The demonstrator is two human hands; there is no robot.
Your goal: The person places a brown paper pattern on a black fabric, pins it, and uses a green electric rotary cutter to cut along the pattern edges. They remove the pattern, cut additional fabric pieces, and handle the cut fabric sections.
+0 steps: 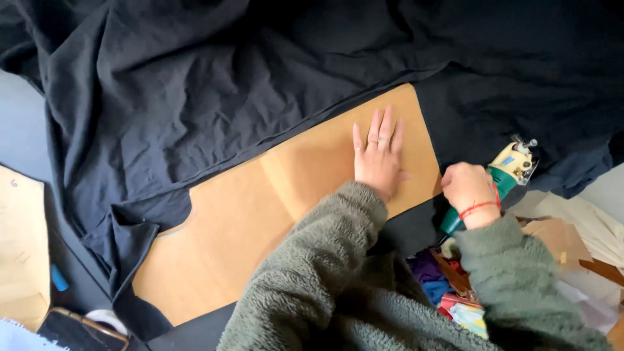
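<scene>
Left hand (377, 156) flat, fingers spread, on stiff cardboard pattern (273, 214) over soft, limp dark fabric (195, 97). Right hand (469, 192) clamped on weighty-looking electric cutter (504, 172), best held by handle.

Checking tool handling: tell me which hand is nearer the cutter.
Right. The right hand grips the cutter by its green handle; the left hand lies flat on the brown pattern, apart from it.

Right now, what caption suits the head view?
Left hand flat on a brown paper pattern over dark fabric; right hand grips a green cutter.
</scene>
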